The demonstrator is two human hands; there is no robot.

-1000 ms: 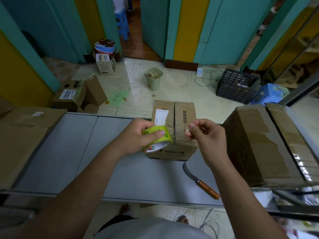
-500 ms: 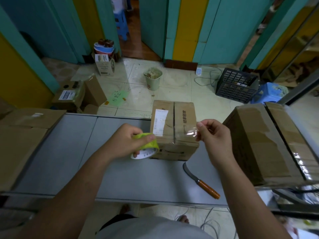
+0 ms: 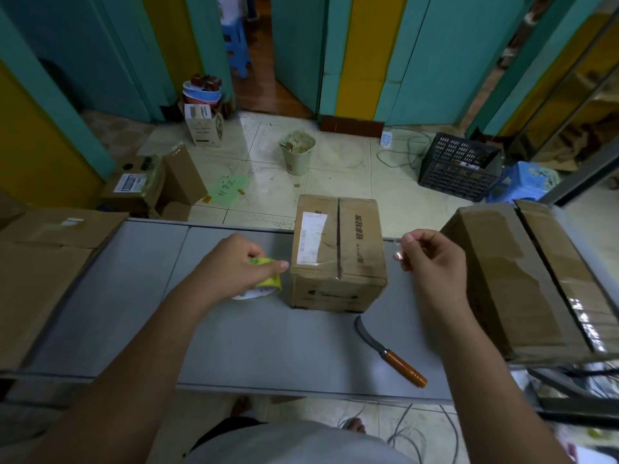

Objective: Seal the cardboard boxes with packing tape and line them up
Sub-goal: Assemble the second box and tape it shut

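The left hand curls round the tape roll, low over the bench. Just right of it stands the small box, its flaps closed. On the box's far side the right hand pinches the clear tape end. A knife lies nearer the person than that hand.

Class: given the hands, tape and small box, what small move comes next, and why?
Probably lower the tape onto the box: the left hand grips the roll, the right hand pinches its end, either side of the open seam.
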